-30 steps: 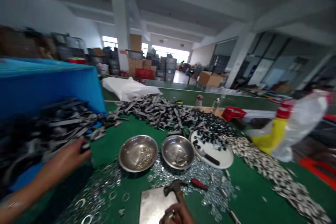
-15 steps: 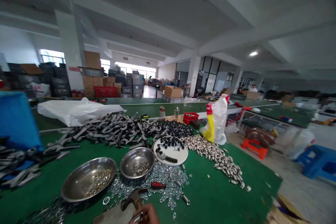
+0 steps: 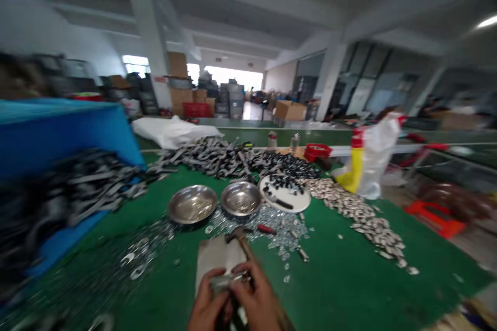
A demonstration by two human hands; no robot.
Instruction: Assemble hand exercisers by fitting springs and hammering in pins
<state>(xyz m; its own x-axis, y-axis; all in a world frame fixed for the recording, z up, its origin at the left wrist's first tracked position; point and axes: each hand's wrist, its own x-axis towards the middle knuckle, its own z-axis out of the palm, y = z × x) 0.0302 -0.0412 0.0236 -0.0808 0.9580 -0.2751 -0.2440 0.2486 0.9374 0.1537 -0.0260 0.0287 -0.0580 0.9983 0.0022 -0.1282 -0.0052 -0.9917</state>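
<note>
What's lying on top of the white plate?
On the white plate are small black parts, mostly toward its far side, and a dark-handled piece nearer the front rim. Whatever lies directly beneath them is covered and can't be seen.

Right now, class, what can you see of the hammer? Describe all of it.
The hammer has a dark, metallic-looking head tapering to the right, and a brown handle that looks wooden. It lies slantwise, its head by the far right corner of the pale, flat plate, its handle running back toward the person. The right hand hides part of the handle; whether they touch cannot be told. Blur hides finer detail.
</note>
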